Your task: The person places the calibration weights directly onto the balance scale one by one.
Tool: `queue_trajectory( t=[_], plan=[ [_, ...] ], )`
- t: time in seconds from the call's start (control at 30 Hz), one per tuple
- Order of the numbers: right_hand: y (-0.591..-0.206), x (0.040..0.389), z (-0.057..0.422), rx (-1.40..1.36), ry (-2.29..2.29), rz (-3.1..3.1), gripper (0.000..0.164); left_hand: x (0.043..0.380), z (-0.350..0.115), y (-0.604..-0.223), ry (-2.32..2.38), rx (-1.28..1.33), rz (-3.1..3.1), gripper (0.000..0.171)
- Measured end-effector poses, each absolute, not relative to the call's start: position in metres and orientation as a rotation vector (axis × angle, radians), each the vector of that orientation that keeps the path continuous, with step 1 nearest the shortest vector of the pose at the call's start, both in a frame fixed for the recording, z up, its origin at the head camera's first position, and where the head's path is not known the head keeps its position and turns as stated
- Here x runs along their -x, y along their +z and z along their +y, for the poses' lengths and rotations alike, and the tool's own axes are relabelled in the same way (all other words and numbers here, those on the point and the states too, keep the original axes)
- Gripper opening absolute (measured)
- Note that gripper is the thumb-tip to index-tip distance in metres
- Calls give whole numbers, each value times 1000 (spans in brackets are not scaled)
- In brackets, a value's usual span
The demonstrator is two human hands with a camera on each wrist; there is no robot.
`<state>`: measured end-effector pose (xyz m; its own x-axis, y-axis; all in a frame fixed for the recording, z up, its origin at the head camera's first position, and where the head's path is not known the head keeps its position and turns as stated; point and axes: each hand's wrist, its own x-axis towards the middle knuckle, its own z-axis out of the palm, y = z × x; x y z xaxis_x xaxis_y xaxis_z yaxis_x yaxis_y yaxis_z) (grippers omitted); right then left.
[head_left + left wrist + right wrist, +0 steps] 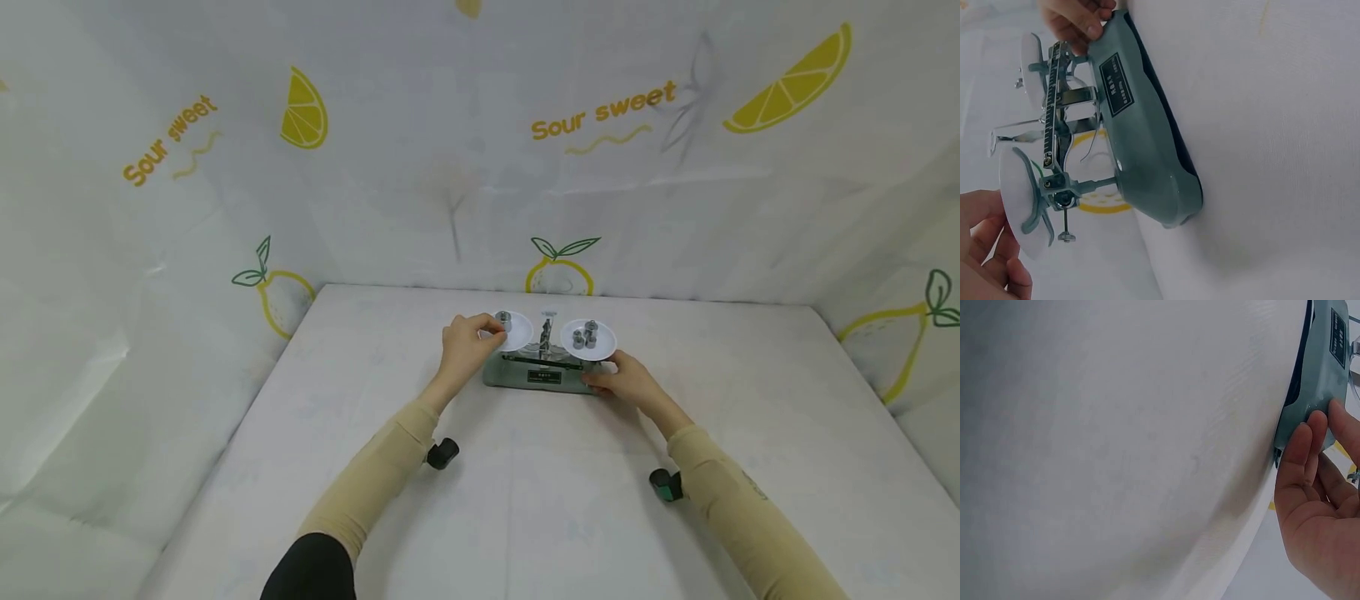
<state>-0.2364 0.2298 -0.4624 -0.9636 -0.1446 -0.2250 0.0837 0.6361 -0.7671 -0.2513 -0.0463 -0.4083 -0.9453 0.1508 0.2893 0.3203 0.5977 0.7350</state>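
Note:
A green balance scale (pixel 543 377) with two white pans stands on the table. My left hand (pixel 467 340) is at the left pan (pixel 519 337), thumb and index finger close together over its near left rim. Right beside these fingertips stands a small metal weight (pixel 503 317); whether they pinch it is hidden. In the left wrist view, the other fingers (pixel 999 265) curl below the pan. My right hand (pixel 1319 506) holds the right end of the scale's base (pixel 1316 381), fingertips against it. The right pan (pixel 605 348) above it bears several metal weights (pixel 590 335).
The white table (pixel 480 500) extends around the scale. Behind it hangs a white backdrop (pixel 420 208) with lemon prints. A graduated beam (pixel 1052 103) and a thin metal pointer part (pixel 545 333) stand between the pans.

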Motion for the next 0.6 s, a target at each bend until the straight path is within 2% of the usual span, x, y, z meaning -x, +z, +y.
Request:
queue_trajectory(
  t=[0.6],
  plan=[
    [-464, 238, 228, 47, -1218, 2601, 71, 252, -49, -410, -1183, 367, -2628, 12]
  ],
)
